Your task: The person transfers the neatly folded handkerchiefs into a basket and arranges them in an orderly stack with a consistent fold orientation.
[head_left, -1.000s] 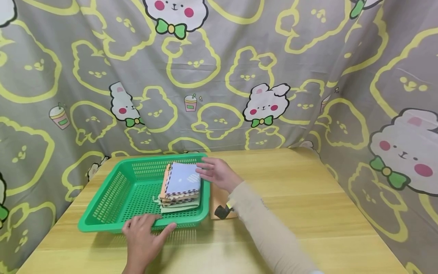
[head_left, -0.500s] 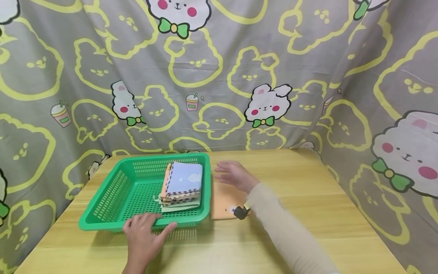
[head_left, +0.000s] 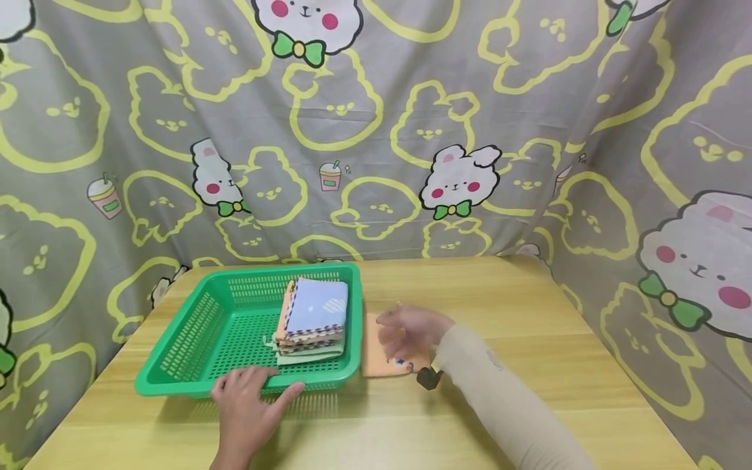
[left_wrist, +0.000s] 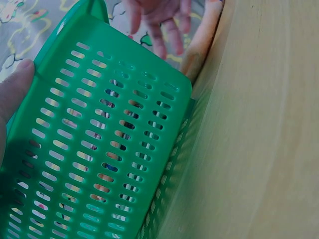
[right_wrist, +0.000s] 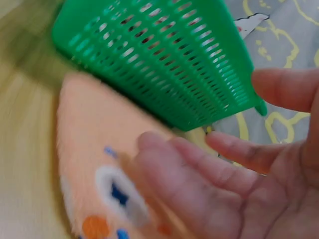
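A green plastic basket (head_left: pixel 176 313) with slotted walls stands on the left part of the table. My left hand (head_left: pixel 247 401) holds its near rim, the fingers bent over the edge; the thumb shows against the rim in the left wrist view. Inside, at the basket's right end, lies a stack of folded cloths (head_left: pixel 317 307), with a pale blue one on top. My right hand (head_left: pixel 414 329), blurred, hovers over a folded orange towel (head_left: pixel 376 346) on the table beside the basket. In the right wrist view its fingers are spread and loosely bent, with nothing between them.
The wooden table (head_left: pixel 517 313) extends to the right of the towel. A grey curtain (head_left: pixel 376 156) with cartoon rabbits hangs behind and along both sides. A small black wrist camera (head_left: pixel 429 377) hangs under my right wrist.
My right hand has moved from beside the cloth stack, over the basket's right rim, to above the orange towel, uncovering more of it. My left hand stays on the near rim.
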`<state>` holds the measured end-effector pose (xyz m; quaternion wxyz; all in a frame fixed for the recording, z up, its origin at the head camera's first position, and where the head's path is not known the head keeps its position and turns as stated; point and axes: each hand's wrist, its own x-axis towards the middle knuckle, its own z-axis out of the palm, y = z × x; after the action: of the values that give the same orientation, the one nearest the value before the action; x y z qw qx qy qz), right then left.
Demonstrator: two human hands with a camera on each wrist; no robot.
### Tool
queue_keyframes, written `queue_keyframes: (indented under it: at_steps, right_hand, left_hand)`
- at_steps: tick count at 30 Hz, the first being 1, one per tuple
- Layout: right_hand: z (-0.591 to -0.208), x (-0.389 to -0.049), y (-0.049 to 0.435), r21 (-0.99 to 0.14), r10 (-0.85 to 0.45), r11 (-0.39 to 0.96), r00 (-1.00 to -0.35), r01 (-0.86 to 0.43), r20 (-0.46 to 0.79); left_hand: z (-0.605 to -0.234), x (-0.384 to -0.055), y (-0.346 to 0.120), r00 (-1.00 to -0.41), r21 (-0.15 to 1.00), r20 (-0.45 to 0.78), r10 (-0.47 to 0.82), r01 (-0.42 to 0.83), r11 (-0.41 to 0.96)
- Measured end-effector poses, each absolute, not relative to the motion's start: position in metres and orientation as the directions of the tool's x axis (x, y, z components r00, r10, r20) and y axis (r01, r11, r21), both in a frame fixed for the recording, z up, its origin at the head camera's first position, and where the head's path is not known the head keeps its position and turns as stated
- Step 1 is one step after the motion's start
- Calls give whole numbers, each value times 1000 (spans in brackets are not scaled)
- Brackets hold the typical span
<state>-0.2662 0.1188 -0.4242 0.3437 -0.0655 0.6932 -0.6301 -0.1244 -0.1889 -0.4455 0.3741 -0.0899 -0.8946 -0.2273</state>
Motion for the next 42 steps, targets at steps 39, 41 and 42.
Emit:
queue_keyframes:
  at_steps: [39,41,42]
  right_hand:
    - [-438,-287,168,-503,-409,787,-913,-356,6]
    - [-442,-291,173,-525,-346,790,-937,-318,47]
    - [-444,-292,176,-529,-303,799,-951,-285,55]
  left_hand:
    - [-445,-125,-188,-687,335,727,3,358,871]
    - [-445,-124,-188,-687,337,727,0,357,871]
    - [-445,-124,-188,-687,338,727,-1,356,871]
